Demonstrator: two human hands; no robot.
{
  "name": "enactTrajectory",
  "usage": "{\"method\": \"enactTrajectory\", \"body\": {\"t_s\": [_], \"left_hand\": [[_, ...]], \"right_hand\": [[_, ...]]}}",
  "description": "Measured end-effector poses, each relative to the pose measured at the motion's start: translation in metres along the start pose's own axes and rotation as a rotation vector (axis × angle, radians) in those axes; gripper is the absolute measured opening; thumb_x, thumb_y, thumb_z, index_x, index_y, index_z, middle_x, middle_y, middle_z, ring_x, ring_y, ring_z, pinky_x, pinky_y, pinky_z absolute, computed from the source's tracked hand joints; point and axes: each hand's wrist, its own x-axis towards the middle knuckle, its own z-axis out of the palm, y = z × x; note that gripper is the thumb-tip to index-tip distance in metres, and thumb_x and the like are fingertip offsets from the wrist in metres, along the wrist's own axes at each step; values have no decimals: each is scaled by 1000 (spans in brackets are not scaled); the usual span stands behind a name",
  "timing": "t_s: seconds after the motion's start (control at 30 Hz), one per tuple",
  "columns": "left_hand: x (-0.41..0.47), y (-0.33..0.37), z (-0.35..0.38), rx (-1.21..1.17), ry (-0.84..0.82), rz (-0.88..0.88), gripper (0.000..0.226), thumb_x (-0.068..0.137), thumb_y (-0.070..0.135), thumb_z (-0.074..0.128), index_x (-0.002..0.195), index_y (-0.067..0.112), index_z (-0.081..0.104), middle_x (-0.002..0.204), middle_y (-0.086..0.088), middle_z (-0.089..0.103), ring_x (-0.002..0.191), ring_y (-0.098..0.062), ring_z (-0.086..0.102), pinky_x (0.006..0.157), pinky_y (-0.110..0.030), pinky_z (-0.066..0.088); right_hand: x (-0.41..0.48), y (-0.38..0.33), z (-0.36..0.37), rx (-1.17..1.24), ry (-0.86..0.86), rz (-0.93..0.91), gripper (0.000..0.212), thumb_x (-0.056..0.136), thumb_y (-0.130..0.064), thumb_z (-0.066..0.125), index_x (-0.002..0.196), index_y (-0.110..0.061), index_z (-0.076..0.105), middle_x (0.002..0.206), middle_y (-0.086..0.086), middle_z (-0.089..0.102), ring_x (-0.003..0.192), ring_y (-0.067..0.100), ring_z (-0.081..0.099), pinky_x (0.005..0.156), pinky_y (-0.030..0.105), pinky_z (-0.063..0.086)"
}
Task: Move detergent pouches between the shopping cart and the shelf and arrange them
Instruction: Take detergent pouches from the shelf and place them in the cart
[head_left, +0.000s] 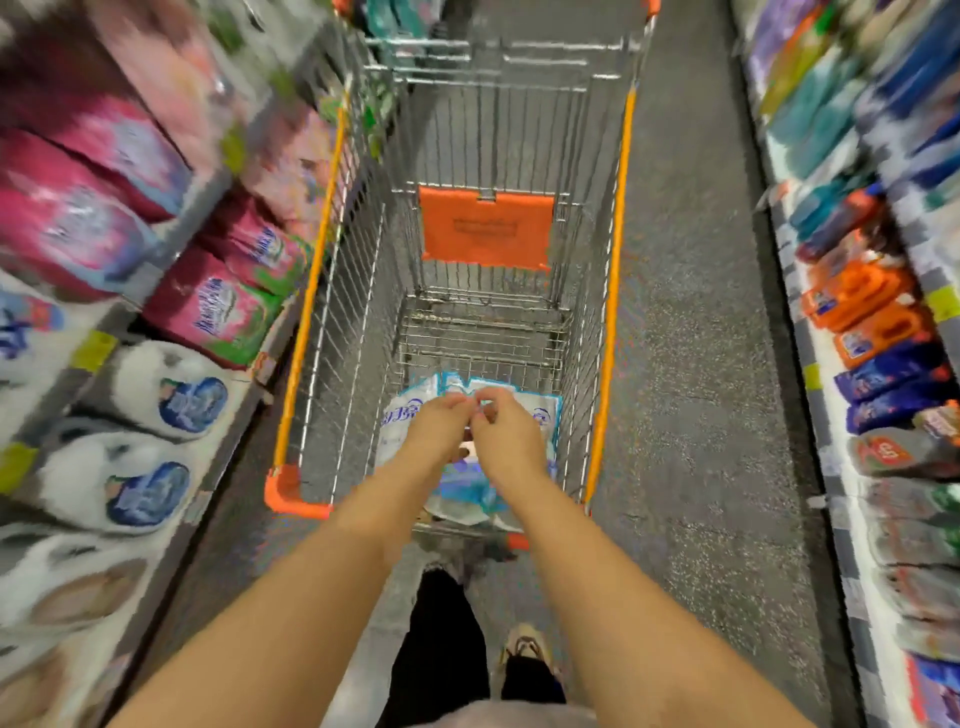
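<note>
hands: left hand (439, 423), right hand (506, 434) pinch pouch (402, 415) top | in cart (613, 291) | writing unreadable

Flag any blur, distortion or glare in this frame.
Head view: the left shelf and right shelf smear with motion blur; the cart, left hand, right hand and the pouch they pinch look fairly sharp; the wide-angle lens splays the cart rails; light even, no glare.

Arms outstretched, left hand (440, 428) beside right hand (506, 439), fingers (458, 404) curled.
</note>
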Motion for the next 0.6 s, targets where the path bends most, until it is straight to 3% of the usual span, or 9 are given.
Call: {"method": "enactTrajectory", "body": {"t_s": [0.07,0.2,0.33,0.43,0.6], "left_hand": [[-27,21,-20,-92,81,120,23,94,10,43,77,20,54,74,1,59,58,-7,53,58,-20,37],[-80,63,-81,-127,337,375,18,94,12,47,86,11,62,74,-8,61,44,-1,53,41,-15,38],[-139,102,-157,-201,551,622,25,95,14,48,75,18,63,76,-4,64,71,-12,60,68,-24,47],[-187,124,-222,-110,754,729,20,95,18,48,81,17,61,73,5,62,67,-5,59,63,-16,46],[-258,134,-336,-3,974,829,25,95,24,48,74,27,60,77,2,65,79,-21,63,78,-39,52]], "right_hand": [[-14,-34,0,43,22,-135,26,91,-16,50,116,-18,60,108,5,68,100,25,62,83,31,44],[-41,-118,14,189,12,-391,20,87,-10,54,104,-14,64,99,7,70,93,24,63,84,35,48],[-81,-214,43,278,-59,-659,13,88,-13,56,99,-16,63,93,3,68,88,22,62,81,35,48],[-118,-280,73,326,-118,-837,8,90,-17,56,94,-22,60,84,-6,63,81,15,60,74,26,47],[-181,-370,138,399,-267,-1025,2,91,-26,56,93,-26,57,80,-14,62,77,7,61,68,23,49]]}}
